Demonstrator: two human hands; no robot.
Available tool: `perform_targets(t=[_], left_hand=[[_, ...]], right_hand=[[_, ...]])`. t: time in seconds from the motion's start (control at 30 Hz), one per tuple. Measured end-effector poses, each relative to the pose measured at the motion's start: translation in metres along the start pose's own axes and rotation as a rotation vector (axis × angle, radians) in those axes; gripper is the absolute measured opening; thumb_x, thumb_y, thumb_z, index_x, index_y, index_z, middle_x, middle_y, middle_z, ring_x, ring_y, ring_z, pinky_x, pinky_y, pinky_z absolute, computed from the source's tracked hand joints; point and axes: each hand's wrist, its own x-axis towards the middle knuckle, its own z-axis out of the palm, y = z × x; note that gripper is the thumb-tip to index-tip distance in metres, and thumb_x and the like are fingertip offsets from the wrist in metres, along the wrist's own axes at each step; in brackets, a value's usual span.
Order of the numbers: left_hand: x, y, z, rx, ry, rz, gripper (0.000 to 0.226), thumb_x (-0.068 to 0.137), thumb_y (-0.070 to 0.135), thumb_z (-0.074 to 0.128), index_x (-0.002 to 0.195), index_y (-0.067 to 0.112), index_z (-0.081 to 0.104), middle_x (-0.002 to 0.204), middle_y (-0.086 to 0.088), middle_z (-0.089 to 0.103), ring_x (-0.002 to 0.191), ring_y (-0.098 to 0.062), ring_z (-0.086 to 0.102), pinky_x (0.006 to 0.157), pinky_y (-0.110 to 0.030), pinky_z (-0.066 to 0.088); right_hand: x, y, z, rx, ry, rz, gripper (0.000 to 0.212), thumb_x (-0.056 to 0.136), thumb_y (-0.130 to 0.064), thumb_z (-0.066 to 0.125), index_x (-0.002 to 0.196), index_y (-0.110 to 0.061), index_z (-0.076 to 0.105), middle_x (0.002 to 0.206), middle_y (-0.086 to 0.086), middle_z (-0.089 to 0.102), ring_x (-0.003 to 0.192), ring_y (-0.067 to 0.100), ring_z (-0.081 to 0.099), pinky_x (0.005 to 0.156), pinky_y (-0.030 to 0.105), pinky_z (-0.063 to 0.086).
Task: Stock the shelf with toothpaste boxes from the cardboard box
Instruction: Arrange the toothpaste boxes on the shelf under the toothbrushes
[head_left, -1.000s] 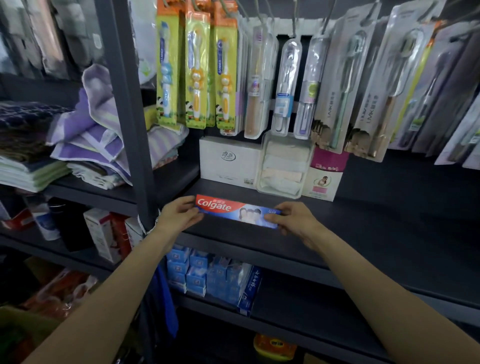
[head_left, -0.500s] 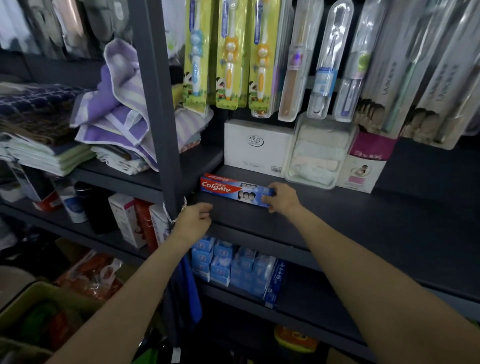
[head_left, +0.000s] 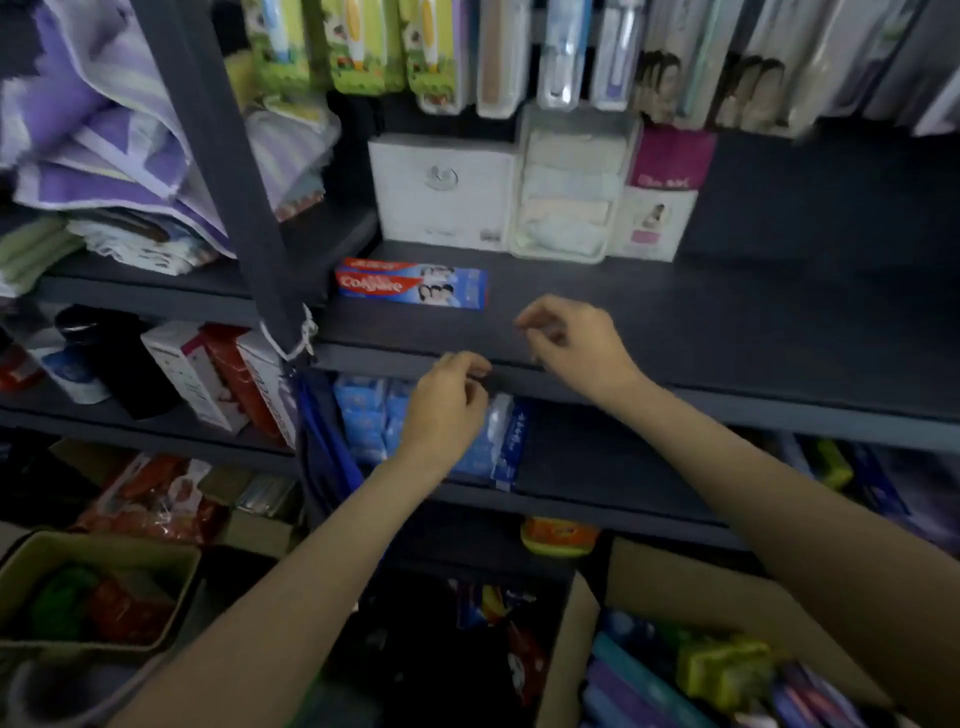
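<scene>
Head view: red-and-blue rectangular toothpaste carton flat on dark shelf — left hand, right hand loosely curled, empty — likely light, stiff; best gripped across long sides.

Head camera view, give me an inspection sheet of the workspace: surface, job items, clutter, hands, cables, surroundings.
Surface: dark shelf, mostly bare to the right.
Job's things: one toothpaste box lying flat at the shelf's left end, apart from both hands; cardboard box open at lower right, packs inside.
Clutter: white box, clear pack and pink-topped box along the back of the shelf.
Hands: left hand and right hand in front of the shelf edge, fingers loosely curled, holding nothing.
Cables: nothing seen; a white tie on the upright post.
Surroundings: hanging toothbrush packs, folded towels, blue packs on the shelf below.
</scene>
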Motion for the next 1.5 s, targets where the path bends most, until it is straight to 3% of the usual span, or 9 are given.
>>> perform_targets(t=[0.17, 0.47, 0.73, 0.9, 1.03, 1.23, 1.33, 1.43, 1.5], left_hand=[[-0.076, 0.019, 0.101, -0.004, -0.459, 0.133, 0.027, 0.086, 0.003, 0.049, 0.109, 0.006, 0.062, 0.107, -0.011, 0.062, 0.092, -0.026, 0.06, 0.078, -0.023, 0.04], [-0.167, -0.008, 0.231, 0.138, -1.01, -0.038, 0.026, 0.093, 0.008, 0.046, 0.117, 0.01, 0.057, 0.116, -0.004, 0.06, 0.103, -0.02, 0.058, 0.085, -0.032, 0.049], [-0.191, 0.007, 0.28, 0.215, -1.103, -0.087, 0.026, 0.095, 0.015, 0.044, 0.118, 0.012, 0.055, 0.119, -0.004, 0.059, 0.105, -0.02, 0.057, 0.089, -0.032, 0.047], [-0.194, 0.024, 0.294, 0.243, -1.137, -0.058, 0.026, 0.096, 0.013, 0.042, 0.118, 0.013, 0.056, 0.118, -0.003, 0.059, 0.099, -0.019, 0.059, 0.085, -0.034, 0.049], [-0.183, 0.03, 0.293, 0.243, -1.113, -0.092, 0.026, 0.096, 0.014, 0.041, 0.118, 0.014, 0.054, 0.12, -0.003, 0.057, 0.102, -0.019, 0.057, 0.084, -0.032, 0.047], [-0.177, 0.026, 0.294, 0.229, -1.115, -0.08, 0.026, 0.096, 0.014, 0.043, 0.12, 0.013, 0.053, 0.122, -0.003, 0.056, 0.104, -0.018, 0.056, 0.08, -0.025, 0.043], [-0.174, 0.021, 0.293, 0.137, -1.104, -0.172, 0.027, 0.093, 0.014, 0.049, 0.119, 0.012, 0.054, 0.122, -0.005, 0.057, 0.101, -0.015, 0.054, 0.078, -0.021, 0.041], [-0.165, 0.025, 0.28, -0.009, -1.201, -0.279, 0.039, 0.089, 0.016, 0.06, 0.127, 0.014, 0.049, 0.127, -0.003, 0.054, 0.105, -0.015, 0.054, 0.076, -0.018, 0.043], [-0.156, 0.032, 0.257, -0.181, -1.283, -0.379, 0.045, 0.086, 0.016, 0.064, 0.129, 0.016, 0.047, 0.121, 0.0, 0.056, 0.099, -0.01, 0.057, 0.071, -0.014, 0.045]], right_hand=[[-0.117, 0.067, -0.005, -0.109, -0.215, 0.084, 0.016, 0.082, 0.002, 0.055, 0.091, -0.003, 0.067, 0.077, 0.006, 0.069, 0.063, 0.014, 0.061, 0.061, 0.015, 0.042], [-0.29, 0.235, 0.047, -0.526, -0.674, 0.639, 0.028, 0.092, -0.016, 0.047, 0.113, -0.011, 0.064, 0.122, 0.012, 0.06, 0.118, 0.032, 0.051, 0.094, 0.035, 0.041], [-0.367, 0.294, 0.052, -0.472, -0.905, 0.8, 0.069, 0.09, -0.026, 0.06, 0.148, -0.024, 0.022, 0.152, 0.021, 0.007, 0.14, 0.041, 0.017, 0.109, 0.047, 0.031], [-0.372, 0.293, 0.069, -0.619, -0.807, 0.794, 0.054, 0.093, -0.011, 0.052, 0.141, -0.01, 0.028, 0.147, 0.024, 0.022, 0.136, 0.037, 0.029, 0.103, 0.039, 0.041], [-0.367, 0.301, 0.067, -0.548, -0.838, 0.876, 0.073, 0.09, -0.017, 0.06, 0.147, -0.022, 0.014, 0.144, 0.024, 0.025, 0.128, 0.042, 0.037, 0.097, 0.043, 0.042], [-0.373, 0.31, 0.082, -0.629, -0.914, 0.754, 0.051, 0.092, -0.017, 0.053, 0.137, -0.026, 0.029, 0.129, 0.016, 0.039, 0.108, 0.036, 0.053, 0.083, 0.042, 0.05], [-0.355, 0.305, 0.064, -0.361, -0.913, 0.7, 0.034, 0.088, -0.014, 0.06, 0.116, -0.022, 0.042, 0.123, 0.009, 0.051, 0.102, 0.029, 0.056, 0.079, 0.037, 0.048], [-0.299, 0.273, 0.016, 0.133, -0.847, 0.647, 0.043, 0.087, 0.001, 0.058, 0.126, -0.011, 0.043, 0.102, -0.005, 0.053, 0.078, 0.01, 0.054, 0.06, 0.017, 0.047], [-0.256, 0.244, -0.018, 0.409, -0.796, 0.632, 0.047, 0.085, 0.01, 0.057, 0.126, -0.008, 0.046, 0.103, -0.005, 0.051, 0.079, 0.005, 0.053, 0.061, 0.012, 0.049]])
